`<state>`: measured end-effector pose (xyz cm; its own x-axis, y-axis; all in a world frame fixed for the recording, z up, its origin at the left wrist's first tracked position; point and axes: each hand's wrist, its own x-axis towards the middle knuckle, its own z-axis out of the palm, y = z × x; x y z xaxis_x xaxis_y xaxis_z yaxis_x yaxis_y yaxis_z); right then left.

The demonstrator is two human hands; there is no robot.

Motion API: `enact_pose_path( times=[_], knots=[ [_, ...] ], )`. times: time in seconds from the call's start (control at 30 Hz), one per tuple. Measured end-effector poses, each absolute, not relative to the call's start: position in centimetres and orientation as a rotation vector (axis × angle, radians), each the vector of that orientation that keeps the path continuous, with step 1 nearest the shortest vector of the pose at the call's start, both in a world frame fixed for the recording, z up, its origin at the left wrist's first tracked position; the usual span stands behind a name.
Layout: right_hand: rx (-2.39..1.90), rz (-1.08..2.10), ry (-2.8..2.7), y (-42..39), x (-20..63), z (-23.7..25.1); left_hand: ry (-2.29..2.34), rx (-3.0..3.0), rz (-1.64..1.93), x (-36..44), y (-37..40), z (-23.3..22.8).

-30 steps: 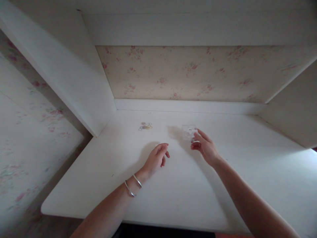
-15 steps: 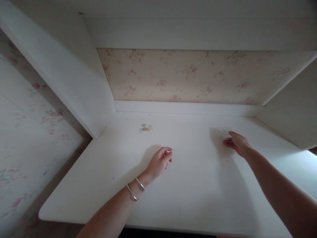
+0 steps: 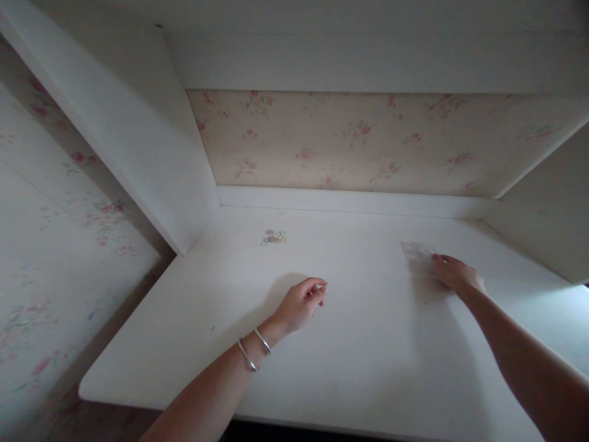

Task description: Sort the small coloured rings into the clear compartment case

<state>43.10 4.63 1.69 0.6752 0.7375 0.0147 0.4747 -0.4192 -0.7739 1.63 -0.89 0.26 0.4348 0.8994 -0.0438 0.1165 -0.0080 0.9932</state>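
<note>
R hand at R edge of a clear packet; fingers bent, can't tell if pinching. Packet's on or just over the white desk, immed. L of those fingertips. L hand half-curled, can't tell if anything's inside; silver bangles behind its fingers. Small coloured rings clustered beyond & L of L fingers, w/ one loose ring farther back. Floral wallpaper past both hands' fingers; white side panel well L.
</note>
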Motion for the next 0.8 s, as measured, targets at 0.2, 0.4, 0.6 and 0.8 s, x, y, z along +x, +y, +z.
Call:
enact_pose_path(
  times=[0.2, 0.4, 0.6, 0.8],
  knots=[
    [-2.328, 0.188, -1.18, 3.0, 39.6, 1.6, 1.165, 1.787, 0.833, 0.8, 2.0, -0.1],
    [-1.863, 0.421, -1.448, 0.1, 31.1, 0.3, 1.557, 2.371, 0.739, -2.3, 12.4, 0.9],
    [-1.481, 0.706, -1.72, -2.7, 23.2, 0.2, 1.676, 2.588, 0.276, -4.0, 22.1, 1.5],
    [-1.414, 0.745, -1.828, -3.7, 22.0, 0.1, 1.663, 2.595, 0.142, -3.9, 25.7, 1.2]
  ],
)
